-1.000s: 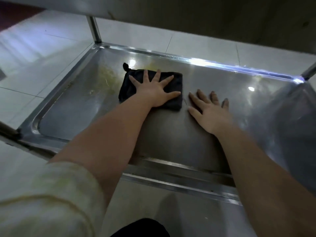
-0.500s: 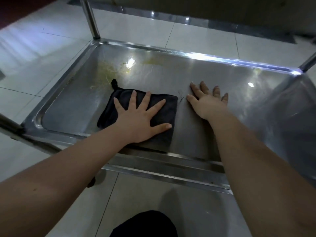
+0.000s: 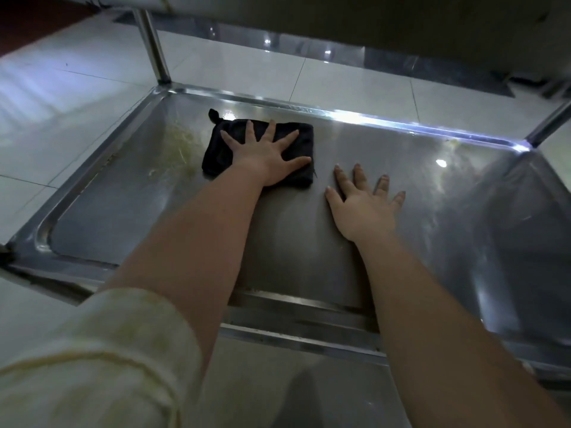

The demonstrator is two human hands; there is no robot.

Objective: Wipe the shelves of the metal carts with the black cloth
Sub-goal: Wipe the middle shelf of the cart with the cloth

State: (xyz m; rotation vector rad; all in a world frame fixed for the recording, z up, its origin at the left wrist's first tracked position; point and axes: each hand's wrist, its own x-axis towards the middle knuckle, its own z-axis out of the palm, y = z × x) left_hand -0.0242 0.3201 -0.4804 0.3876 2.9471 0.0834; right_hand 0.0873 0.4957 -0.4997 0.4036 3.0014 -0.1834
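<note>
A folded black cloth (image 3: 221,149) lies on the low metal cart shelf (image 3: 432,211), toward its far left part. My left hand (image 3: 267,156) presses flat on the cloth with fingers spread wide. My right hand (image 3: 363,205) rests flat on the bare steel just right of the cloth, fingers straight. Yellowish smears (image 3: 180,146) mark the shelf left of the cloth.
The shelf has a raised rim (image 3: 370,117) all round and upright posts at the far left (image 3: 153,47) and far right (image 3: 550,125) corners. An upper shelf (image 3: 340,17) overhangs at the top. White tiled floor (image 3: 61,103) surrounds the cart.
My left hand has pushed the cloth from the near edge back to the far side of the shelf. My right hand stays planted on the steel.
</note>
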